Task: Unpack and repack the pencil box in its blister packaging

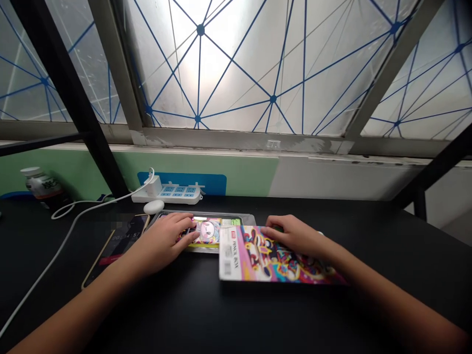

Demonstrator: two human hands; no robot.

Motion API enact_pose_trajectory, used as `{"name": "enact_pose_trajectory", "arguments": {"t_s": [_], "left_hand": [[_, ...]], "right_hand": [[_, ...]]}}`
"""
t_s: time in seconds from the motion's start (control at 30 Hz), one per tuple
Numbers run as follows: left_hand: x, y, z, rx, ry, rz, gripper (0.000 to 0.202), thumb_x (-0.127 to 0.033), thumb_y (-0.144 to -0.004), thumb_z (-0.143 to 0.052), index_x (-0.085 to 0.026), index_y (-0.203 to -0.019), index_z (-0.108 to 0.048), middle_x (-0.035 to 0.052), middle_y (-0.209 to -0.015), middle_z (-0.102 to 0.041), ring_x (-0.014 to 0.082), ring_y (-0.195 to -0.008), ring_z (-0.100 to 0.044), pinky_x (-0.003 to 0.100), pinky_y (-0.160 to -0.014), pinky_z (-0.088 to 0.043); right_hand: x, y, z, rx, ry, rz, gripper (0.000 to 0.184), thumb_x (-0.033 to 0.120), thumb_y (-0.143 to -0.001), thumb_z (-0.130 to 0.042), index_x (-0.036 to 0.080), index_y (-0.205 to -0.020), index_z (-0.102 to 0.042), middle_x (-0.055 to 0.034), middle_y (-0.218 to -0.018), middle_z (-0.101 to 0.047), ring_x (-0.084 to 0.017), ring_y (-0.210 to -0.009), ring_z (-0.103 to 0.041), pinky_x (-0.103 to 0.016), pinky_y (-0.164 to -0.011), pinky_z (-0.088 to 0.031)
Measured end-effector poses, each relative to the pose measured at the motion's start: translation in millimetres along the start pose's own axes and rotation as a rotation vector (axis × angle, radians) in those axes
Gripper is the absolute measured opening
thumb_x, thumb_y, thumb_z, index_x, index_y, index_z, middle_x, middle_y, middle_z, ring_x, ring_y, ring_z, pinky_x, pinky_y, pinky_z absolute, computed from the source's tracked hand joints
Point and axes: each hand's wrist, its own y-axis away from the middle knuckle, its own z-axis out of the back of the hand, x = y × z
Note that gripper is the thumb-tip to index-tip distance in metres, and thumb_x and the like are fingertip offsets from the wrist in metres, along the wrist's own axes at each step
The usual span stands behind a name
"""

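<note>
My left hand (171, 238) lies over the left end of a flat, brightly printed pencil case (208, 231) with a pale cartoon face. Its thumb is on the near side and its fingers are on the far side. Under and around the case shows a clear plastic tray (249, 219). My right hand (293, 233) grips the upper edge of a colourful cardboard box (258, 255) marked "PENCIL BOX", thumb along its front. The cardboard box is tilted towards me and covers the right part of the case and tray. The right fingertips are partly hidden behind it.
A phone (120, 246) lies left of the tray, partly behind my left forearm. A white power strip (171, 191) with a plugged-in cable (70, 233) stands by the wall. A round white object (154, 206) and a bottle (42, 184) are nearby. Black frame posts (79, 108) flank the black table (177, 314).
</note>
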Motion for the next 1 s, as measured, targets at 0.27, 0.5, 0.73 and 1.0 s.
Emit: {"name": "enact_pose_trajectory", "arguments": {"t_s": [0.27,0.5,0.73,1.0], "left_hand": [[3.0,1.3,-1.3,0.035,-0.043,-0.009,0.043,-0.05,-0.098,-0.046,-0.025,-0.13,-0.061,0.0091,-0.141,-0.058,0.0313,-0.129,-0.052,0.05,-0.106,-0.043],[4.4,0.5,-2.6,0.042,-0.048,-0.01,0.045,-0.051,-0.099,-0.046,-0.026,-0.133,-0.059,0.0092,-0.143,-0.056,0.0313,-0.129,-0.052,0.051,-0.107,-0.042],[5.6,1.3,-1.5,0.022,-0.047,-0.028,0.044,-0.051,-0.097,-0.049,-0.027,-0.131,-0.061,0.0096,-0.14,-0.058,0.0319,-0.126,-0.055,0.05,-0.105,-0.045],[5.1,1.3,-3.6,0.002,-0.047,-0.049,0.043,-0.049,-0.098,-0.048,-0.026,-0.132,-0.062,0.0109,-0.139,-0.059,0.0326,-0.125,-0.055,0.051,-0.104,-0.044]], "right_hand": [[-45.3,-16.8,5.7,-0.093,-0.082,-0.08,0.037,0.057,-0.09,-0.053,0.023,-0.093,-0.067,-0.0061,-0.096,-0.071,-0.023,-0.084,-0.063,-0.033,-0.072,-0.046],[-8.7,-14.4,-19.3,-0.167,-0.097,-0.05,0.036,0.055,-0.094,-0.05,0.024,-0.097,-0.067,-0.0066,-0.102,-0.071,-0.023,-0.089,-0.063,-0.034,-0.075,-0.045],[-22.8,-17.1,-12.6,-0.116,-0.066,-0.015,0.036,0.054,-0.094,-0.05,0.024,-0.099,-0.07,-0.0064,-0.104,-0.072,-0.025,-0.094,-0.063,-0.035,-0.081,-0.046],[-41.6,-17.2,4.2,-0.155,-0.021,-0.092,0.039,0.058,-0.09,-0.053,0.026,-0.103,-0.073,-0.0075,-0.11,-0.07,-0.028,-0.102,-0.063,-0.037,-0.086,-0.048]]}}
